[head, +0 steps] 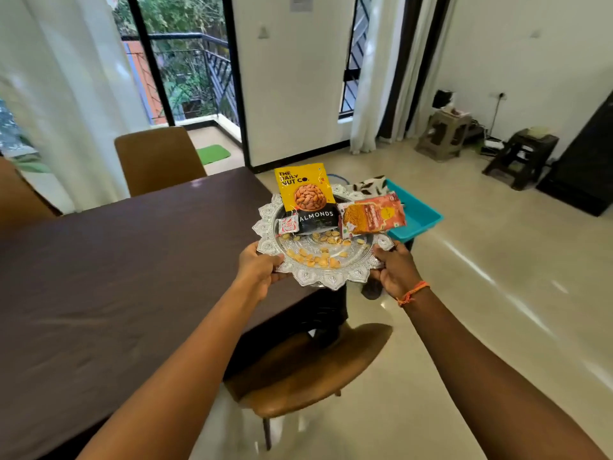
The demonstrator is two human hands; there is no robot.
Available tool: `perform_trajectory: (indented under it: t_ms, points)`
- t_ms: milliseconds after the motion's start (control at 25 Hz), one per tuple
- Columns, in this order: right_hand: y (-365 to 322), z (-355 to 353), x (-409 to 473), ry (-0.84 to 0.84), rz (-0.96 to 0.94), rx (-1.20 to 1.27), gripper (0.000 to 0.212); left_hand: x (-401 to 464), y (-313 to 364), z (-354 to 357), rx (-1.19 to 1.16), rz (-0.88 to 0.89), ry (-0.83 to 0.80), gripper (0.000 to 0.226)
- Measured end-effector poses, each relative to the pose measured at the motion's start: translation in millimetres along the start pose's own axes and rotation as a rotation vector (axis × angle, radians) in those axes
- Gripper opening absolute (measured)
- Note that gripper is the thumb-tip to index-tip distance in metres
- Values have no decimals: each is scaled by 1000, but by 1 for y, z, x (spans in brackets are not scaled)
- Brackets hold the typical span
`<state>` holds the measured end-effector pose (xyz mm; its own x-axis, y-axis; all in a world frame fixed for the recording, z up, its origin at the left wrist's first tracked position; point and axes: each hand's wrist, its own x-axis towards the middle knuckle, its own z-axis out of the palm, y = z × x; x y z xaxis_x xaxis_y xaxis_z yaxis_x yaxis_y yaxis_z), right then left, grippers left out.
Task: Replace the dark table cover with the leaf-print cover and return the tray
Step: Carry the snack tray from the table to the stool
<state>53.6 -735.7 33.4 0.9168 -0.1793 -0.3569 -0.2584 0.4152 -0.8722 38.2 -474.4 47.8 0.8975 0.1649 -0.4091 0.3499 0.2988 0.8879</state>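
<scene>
I am holding the silver tray (323, 260) by its scalloped rim, my left hand (258, 268) gripping the near left edge with thumb on top, my right hand (394, 273) curling its fingers round the near right edge. It is hanging in the air past the table's corner, partly over the dark cover (116, 277). On it a yellow and black pouch (306, 199) is reading "THE DAILY NUT CO." and "ALMONDS"; the orange snack packet (373, 215) and small red sachet (288, 224) are too blurred to read. Loose nuts (318, 252) are lying scattered on it. Beyond, the leaf-print cover (370, 185) is sitting in a blue tub (419, 215). A brown chair (308, 370) is standing below, with open floor (481, 310) to my right.
</scene>
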Motion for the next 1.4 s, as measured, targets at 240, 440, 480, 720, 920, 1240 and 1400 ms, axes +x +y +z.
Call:
perform_trajectory:
  t_ms: [240, 440, 480, 720, 920, 1240, 1400]
  points:
    - [-77, -124, 59, 35, 8, -42, 36, 22, -39, 159, 2, -61, -29, 43]
    - [-127, -199, 125, 41, 52, -121, 42, 63, -51, 263, 1, -106, -51, 41]
    - [-133, -210, 143, 45, 69, -132, 42, 79, -56, 280, 18, -113, -65, 39]
    - [-168, -270, 289, 70, 121, -193, 26, 211, -80, 387, 70, -158, -61, 41]
    - [-196, -300, 415, 175, 170, -258, 23, 301, -90, 468, 76, -250, -35, 41]
    - [-204, -343, 605, 151, 287, -327, 37, 432, -111, 565, 91, -367, 47, 50]
    - [-197, -347, 690, 98, 371, -371, 32, 495, -120, 596, 121, -394, 141, 41]
